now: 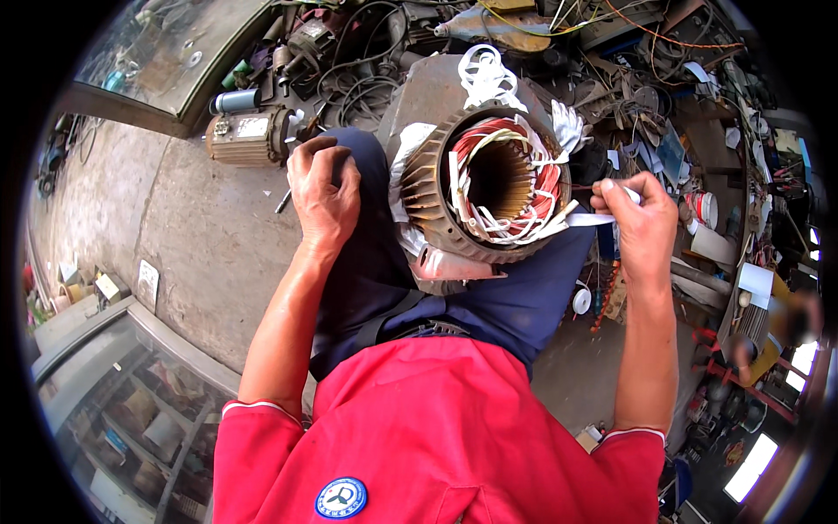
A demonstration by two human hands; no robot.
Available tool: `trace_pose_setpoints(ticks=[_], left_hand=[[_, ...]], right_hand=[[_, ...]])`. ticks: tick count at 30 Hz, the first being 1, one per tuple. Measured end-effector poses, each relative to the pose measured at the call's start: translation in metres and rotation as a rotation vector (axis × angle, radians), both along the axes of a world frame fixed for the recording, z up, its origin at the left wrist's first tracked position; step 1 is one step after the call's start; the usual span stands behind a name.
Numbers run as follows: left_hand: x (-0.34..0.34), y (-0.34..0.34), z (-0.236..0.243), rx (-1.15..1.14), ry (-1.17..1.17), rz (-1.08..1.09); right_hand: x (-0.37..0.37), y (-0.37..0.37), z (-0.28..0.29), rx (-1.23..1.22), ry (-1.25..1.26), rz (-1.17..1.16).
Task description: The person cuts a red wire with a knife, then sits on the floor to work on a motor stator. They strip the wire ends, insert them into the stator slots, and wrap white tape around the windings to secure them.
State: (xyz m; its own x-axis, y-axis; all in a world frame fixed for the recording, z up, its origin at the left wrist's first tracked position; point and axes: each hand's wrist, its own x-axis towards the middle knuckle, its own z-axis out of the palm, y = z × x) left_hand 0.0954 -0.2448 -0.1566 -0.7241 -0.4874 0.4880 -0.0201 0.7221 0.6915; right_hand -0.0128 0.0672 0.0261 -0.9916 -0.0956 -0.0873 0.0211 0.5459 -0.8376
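A motor stator point(425, 188) with a ribbed iron housing rests in front of me between my knees, its bore facing up. Red and white windings point(546, 179) ring the bore, bound with white tape. To the right of it, my right hand point(635, 214) is closed in a pinch on white tape point(592, 219), which runs to the winding's edge. A thin dark line reaches from those fingertips toward the stator; its kind is unclear. My left hand point(325, 188) lies on my left knee with its fingers curled, and nothing shows in it.
Loops of white tape point(487, 74) and a white glove point(569, 127) lie beyond the stator. A ribbed motor point(249, 138) sits on the floor at left. Metal parts and cables crowd the back and right. A glass-topped cabinet point(131, 410) stands near left. A blurred person point(768, 345) is at far right.
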Motion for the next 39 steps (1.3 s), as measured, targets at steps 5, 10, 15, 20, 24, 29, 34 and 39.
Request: trace_pose_setpoints(ticks=[5,10,15,20,24,29,34,39], left_hand=[[0.001,-0.002,0.003,0.023,-0.011,-0.017],[-0.013,0.002,0.072,0.032,0.215,-0.201],[-0.062,0.035,0.17,-0.382,0.045,-0.816],[-0.105,0.084,0.165,-0.853,-0.245,-1.293],[-0.13,0.105,0.146,-1.125,-0.335,-1.396],[-0.134,0.111,0.151,-1.12,-0.288,-1.456],[-0.135,0.108,0.165,-0.968,-0.481,-1.476],[-0.139,0.107,0.171,-0.857,-0.503,-1.539]], right_hand=[[-0.022,0.003,-0.007,0.34,0.125,0.249],[-0.024,-0.012,-0.017,0.51,0.298,0.487],[-0.039,-0.001,-0.025,0.517,0.237,0.529],[-0.037,0.0,-0.021,0.485,0.204,0.485],[-0.036,0.016,-0.036,0.341,0.192,0.414],[-0.033,0.038,-0.044,0.077,0.143,0.402],[-0.02,0.074,-0.017,-0.271,-0.097,0.36],[-0.002,0.095,-0.01,-0.448,-0.222,0.345]])
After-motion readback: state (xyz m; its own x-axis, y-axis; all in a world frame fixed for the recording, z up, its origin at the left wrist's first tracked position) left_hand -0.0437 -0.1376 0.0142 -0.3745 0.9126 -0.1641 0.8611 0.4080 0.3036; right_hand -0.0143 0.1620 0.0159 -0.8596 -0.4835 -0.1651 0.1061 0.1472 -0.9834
